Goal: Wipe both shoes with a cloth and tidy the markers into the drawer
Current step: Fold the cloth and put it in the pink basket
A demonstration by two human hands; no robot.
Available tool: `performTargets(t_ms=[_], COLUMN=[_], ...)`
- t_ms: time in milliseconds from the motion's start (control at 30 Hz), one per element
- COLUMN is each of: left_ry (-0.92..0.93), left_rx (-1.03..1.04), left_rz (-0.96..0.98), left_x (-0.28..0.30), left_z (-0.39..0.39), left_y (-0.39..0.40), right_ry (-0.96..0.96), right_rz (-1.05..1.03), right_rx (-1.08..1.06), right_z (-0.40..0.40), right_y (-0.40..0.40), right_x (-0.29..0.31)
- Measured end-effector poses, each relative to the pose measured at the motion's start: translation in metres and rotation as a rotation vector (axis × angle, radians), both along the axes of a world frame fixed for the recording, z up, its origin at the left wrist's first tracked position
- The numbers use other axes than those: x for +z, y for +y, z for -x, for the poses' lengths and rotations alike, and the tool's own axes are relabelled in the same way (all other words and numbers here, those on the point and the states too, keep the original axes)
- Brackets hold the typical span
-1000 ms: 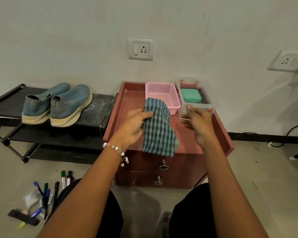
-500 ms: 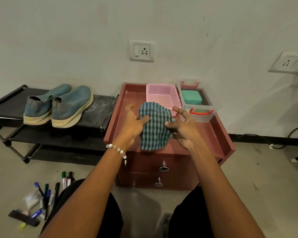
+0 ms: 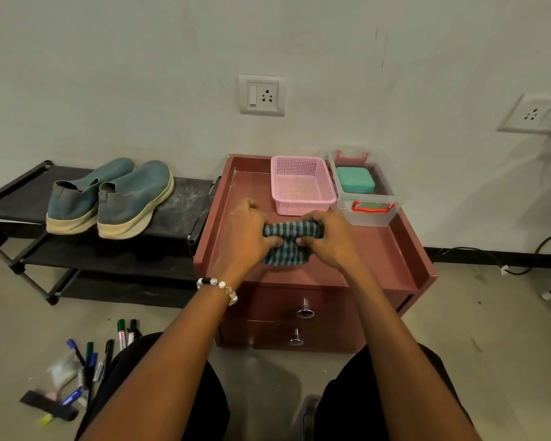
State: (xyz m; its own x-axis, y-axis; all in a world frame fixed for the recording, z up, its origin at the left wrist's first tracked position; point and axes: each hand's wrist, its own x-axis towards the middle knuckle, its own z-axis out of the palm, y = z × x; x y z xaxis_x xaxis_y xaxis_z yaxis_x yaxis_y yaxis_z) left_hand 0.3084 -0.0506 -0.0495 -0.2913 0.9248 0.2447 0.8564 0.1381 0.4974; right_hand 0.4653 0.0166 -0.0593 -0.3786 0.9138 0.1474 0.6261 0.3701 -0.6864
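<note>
A blue-and-dark checked cloth [image 3: 289,246] is bunched up over the top of the red-brown drawer cabinet [image 3: 379,249]. My left hand [image 3: 247,232] grips its left side and my right hand [image 3: 326,237] grips its right side, fingers curled into the fabric. Two blue slip-on shoes [image 3: 109,195] with cream soles stand side by side on the black shoe rack [image 3: 185,202] to the left. Several markers [image 3: 93,361] lie scattered on the floor at lower left, beside my left knee. Both drawers [image 3: 303,308] of the cabinet are closed.
A pink mesh basket [image 3: 301,184] and a clear box with orange handles [image 3: 368,198] holding a teal case stand at the back of the cabinet top. Wall sockets [image 3: 262,94] sit above. A black cable [image 3: 490,256] runs along the floor at right.
The cloth hung open from my left hand; both hands have since gathered it and bunched it into a small wad, lower over the cabinet top.
</note>
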Motion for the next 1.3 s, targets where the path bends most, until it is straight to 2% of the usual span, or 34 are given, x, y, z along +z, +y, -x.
performTargets(t_ms=[33,67,100,167,200,233,300,367,433,533,600,700,833,967,1100,1300], left_ry=[0.034,-0.040,-0.243,-0.810,-0.986,-1.073,-1.130,-1.167,-1.230,-1.414,-1.397,-1.261,-1.158,-1.117,-1.041,-0.880], left_rx=[0.003,-0.012,-0.045,-0.123,-0.130,-0.109,-0.021,0.089,0.131,0.065,0.037,0.102,0.142,0.222,0.265,0.244], left_rz=[-0.022,-0.037,-0.034,0.006,0.000,-0.012,-0.044,-0.059,-0.022,0.031,-0.035,-0.128,-0.097,-0.080,-0.080,-0.136], left_x=[0.000,0.001,0.004,0.014,0.016,0.016,0.010,0.002,-0.002,0.007,0.014,0.021,0.008,-0.019,-0.041,-0.044], left_z=[0.001,0.003,0.006,0.008,0.009,0.008,0.002,-0.003,-0.001,0.004,0.009,0.024,0.052,0.069,0.076,0.071], left_y=[0.000,0.000,-0.001,-0.004,-0.004,-0.004,-0.002,0.002,0.011,0.035,0.066,0.122,0.180,0.213,0.221,0.203], right_ry=[-0.026,0.034,0.196,0.608,0.751,0.854,0.975,0.980,1.018,1.142,1.185,1.184,1.150,0.893,0.610,0.119], right_rz=[-0.045,-0.017,0.071,0.330,0.425,0.521,0.714,0.828,0.828,0.747,0.682,0.580,0.628,0.548,0.434,0.216], right_rx=[-0.029,-0.049,-0.045,0.022,0.051,0.071,0.098,0.055,-0.045,-0.152,-0.186,-0.244,-0.292,-0.465,-0.610,-0.632], right_z=[-0.003,-0.007,-0.010,-0.015,-0.017,-0.018,-0.013,-0.005,0.003,0.014,0.025,0.048,0.080,0.108,0.118,0.127], right_y=[0.003,0.005,0.005,-0.002,-0.004,-0.006,-0.009,-0.013,-0.009,0.022,0.055,0.115,0.196,0.252,0.273,0.272], right_x=[0.000,0.001,0.006,0.016,0.020,0.022,0.018,0.009,0.003,0.007,0.020,0.038,0.032,-0.018,-0.061,-0.060])
